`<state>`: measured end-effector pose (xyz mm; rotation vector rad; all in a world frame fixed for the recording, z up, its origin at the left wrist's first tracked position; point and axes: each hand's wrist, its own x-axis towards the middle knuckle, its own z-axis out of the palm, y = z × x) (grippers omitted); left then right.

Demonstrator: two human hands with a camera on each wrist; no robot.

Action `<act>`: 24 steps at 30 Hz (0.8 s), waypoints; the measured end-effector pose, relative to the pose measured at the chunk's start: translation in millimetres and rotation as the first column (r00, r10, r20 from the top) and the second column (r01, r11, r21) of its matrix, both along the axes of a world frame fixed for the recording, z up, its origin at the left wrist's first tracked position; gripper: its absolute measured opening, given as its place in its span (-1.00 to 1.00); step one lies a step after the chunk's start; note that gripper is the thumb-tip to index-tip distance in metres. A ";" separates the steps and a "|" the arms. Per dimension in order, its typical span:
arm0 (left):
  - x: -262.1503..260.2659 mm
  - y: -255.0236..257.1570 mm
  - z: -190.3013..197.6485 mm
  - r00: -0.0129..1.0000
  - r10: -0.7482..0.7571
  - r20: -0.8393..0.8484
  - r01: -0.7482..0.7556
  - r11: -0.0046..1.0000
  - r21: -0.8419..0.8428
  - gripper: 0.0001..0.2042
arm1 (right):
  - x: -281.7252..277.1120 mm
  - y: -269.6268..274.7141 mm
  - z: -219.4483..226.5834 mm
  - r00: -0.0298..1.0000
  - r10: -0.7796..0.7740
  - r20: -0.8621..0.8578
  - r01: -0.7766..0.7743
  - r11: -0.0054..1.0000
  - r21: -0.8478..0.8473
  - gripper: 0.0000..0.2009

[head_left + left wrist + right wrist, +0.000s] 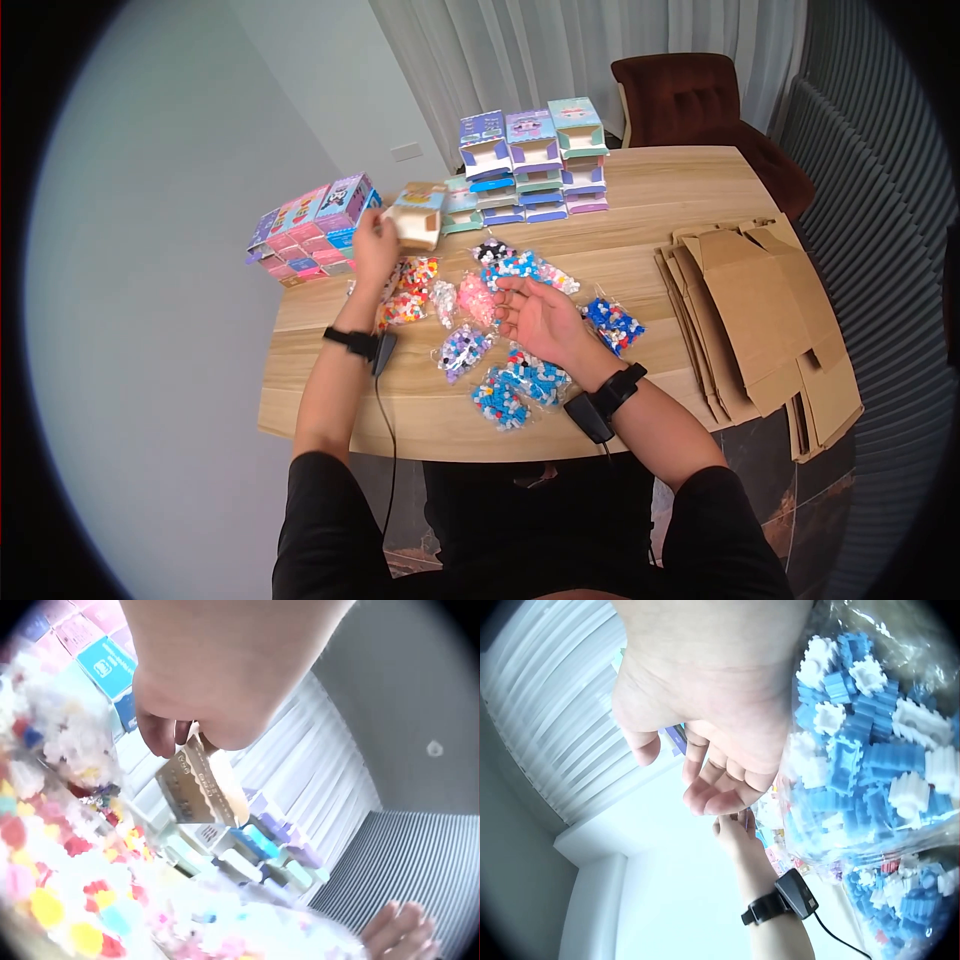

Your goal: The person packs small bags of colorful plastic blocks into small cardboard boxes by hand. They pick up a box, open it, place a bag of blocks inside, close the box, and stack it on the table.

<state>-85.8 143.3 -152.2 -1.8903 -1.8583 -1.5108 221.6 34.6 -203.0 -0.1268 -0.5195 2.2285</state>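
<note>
My left hand (374, 248) grips a small gold-brown printed box (418, 212) by its near side, with its pale open end facing me. In the left wrist view the fingers pinch the edge of this box (204, 784). My right hand (545, 322) hovers over the middle of the table, palm turned up, fingers loosely bent and holding nothing. Below it lie clear bags of blue and white toy bricks (537, 375). Bags of pink bricks (476, 300), red and yellow bricks (408, 303) and purple and white bricks (463, 350) lie between the hands.
Open-ended printed boxes (535, 152) stand stacked at the back. Another stack of boxes (318, 222) stands at the left edge. Flattened brown cardboard cartons (765, 320) cover the right side of the wooden table (640, 235). A brown chair (680, 100) is behind it.
</note>
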 end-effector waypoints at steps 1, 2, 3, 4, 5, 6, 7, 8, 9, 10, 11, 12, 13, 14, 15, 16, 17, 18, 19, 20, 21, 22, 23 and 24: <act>-2.4 -13.8 2.7 1.000 0.009 0.023 -0.009 1.000 0.008 -0.84 | 0.3 0.1 -0.8 1.000 -0.002 -0.002 0.002 1.000 0.002 -0.66; -5.4 -26.4 4.0 0.993 -0.066 0.101 0.065 0.998 0.013 -0.85 | -0.4 0.9 -1.9 1.000 -0.003 -0.002 0.003 1.000 0.003 -0.65; -9.5 -40.2 5.0 0.974 -0.134 0.182 0.132 0.991 0.023 -0.86 | -0.6 1.4 -3.0 1.000 0.003 0.001 -0.003 1.000 0.005 -0.65; -11.3 -52.4 8.4 0.945 -0.197 0.260 0.193 0.980 0.039 -0.87 | -0.5 1.7 -3.9 1.000 0.002 0.014 -0.002 1.000 0.007 -0.64; -6.8 -65.2 16.7 0.922 -0.249 0.297 0.252 0.967 0.028 -0.88 | -1.5 2.1 -4.6 1.000 0.003 0.028 -0.003 1.000 0.010 -0.64; -0.6 -78.6 25.4 0.894 -0.297 0.336 0.309 0.951 0.018 -0.89 | -3.3 2.0 -5.3 0.999 0.007 0.042 -0.007 1.000 0.010 -0.64; 6.6 -89.8 34.8 0.861 -0.343 0.375 0.367 0.930 0.008 -0.90 | -5.4 2.8 -7.2 0.998 0.012 0.055 -0.014 0.999 0.030 -0.61; 13.7 -96.7 42.1 0.845 -0.389 0.367 0.426 0.904 -0.023 -0.92 | -6.6 4.6 -10.0 0.998 0.013 0.067 -0.016 0.999 0.047 -0.59; 21.4 -102.5 48.3 0.804 -0.451 0.389 0.508 0.859 -0.055 -0.92 | -6.6 5.2 -13.3 0.996 0.014 0.082 -0.019 0.998 0.061 -0.56; 29.1 -106.3 54.4 0.756 -0.506 0.415 0.585 0.806 -0.083 -0.92 | -5.5 3.2 -8.4 0.998 0.019 0.060 -0.022 0.998 0.056 -0.53; 35.6 -108.1 60.1 0.702 -0.557 0.443 0.659 0.744 -0.108 -0.93 | -4.2 -0.7 2.9 0.999 0.021 0.037 -0.023 0.998 0.050 -0.50; 40.0 -107.3 65.6 0.671 -0.592 0.447 0.711 0.684 -0.162 -0.93 | -3.2 -4.9 9.4 1.000 0.023 0.013 -0.024 0.999 0.047 -0.47; 46.0 -104.5 68.0 0.649 -0.613 0.451 0.739 0.649 -0.180 -0.94 | -3.0 -7.5 9.7 1.000 0.014 -0.018 -0.012 0.997 0.081 -0.45; 53.1 -100.1 70.2 0.626 -0.635 0.453 0.765 0.614 -0.195 -0.94 | -3.2 -8.3 10.2 0.999 0.006 -0.049 -0.001 0.993 0.119 -0.42; 58.6 -95.1 74.2 0.601 -0.657 0.455 0.789 0.578 -0.208 -0.94 | -3.2 -8.3 11.8 0.997 0.000 -0.080 0.013 0.987 0.159 -0.39; 61.4 -90.7 81.1 0.619 -0.640 0.455 0.784 0.540 -0.305 -0.93 | -3.7 -11.1 13.9 0.998 -0.031 -0.047 0.037 0.991 0.127 -0.40; 63.1 -84.8 84.6 0.622 -0.639 0.452 0.783 0.517 -0.346 -0.92 | -4.0 -9.9 10.7 0.999 -0.015 -0.046 0.020 0.993 0.114 -0.41; 64.1 -79.2 86.4 0.627 -0.636 0.451 0.779 0.494 -0.387 -0.91 | -4.5 -7.9 5.3 0.999 0.003 -0.044 0.001 0.995 0.099 -0.42; 64.9 -75.0 85.5 0.631 -0.633 0.449 0.774 0.469 -0.426 -0.90 | -4.9 -6.6 2.9 0.999 0.021 -0.043 -0.017 0.996 0.085 -0.42; 66.4 -72.1 82.4 0.613 -0.630 0.476 0.790 0.469 -0.396 -0.87 | -4.8 -5.4 1.3 0.999 0.014 -0.038 -0.011 0.997 0.078 -0.43; 67.9 -69.5 81.1 0.591 -0.629 0.506 0.807 0.451 -0.381 -0.86 | -5.0 -4.6 0.4 0.999 0.005 -0.035 -0.003 0.997 0.072 -0.44; 69.7 -68.2 81.5 0.567 -0.625 0.536 0.823 0.434 -0.366 -0.85 | -4.5 -4.3 -0.5 1.000 -0.002 -0.031 0.004 0.998 0.063 -0.44; 70.3 -69.0 81.6 0.545 -0.617 0.567 0.838 0.416 -0.352 -0.85 | -4.1 -5.6 -1.7 0.999 0.003 -0.033 -0.001 0.999 0.054 -0.44; 70.4 -69.5 84.3 0.569 -0.615 0.546 0.822 0.422 -0.381 -0.83 | -3.4 -5.9 -1.6 0.999 0.005 -0.039 -0.003 0.999 0.047 -0.45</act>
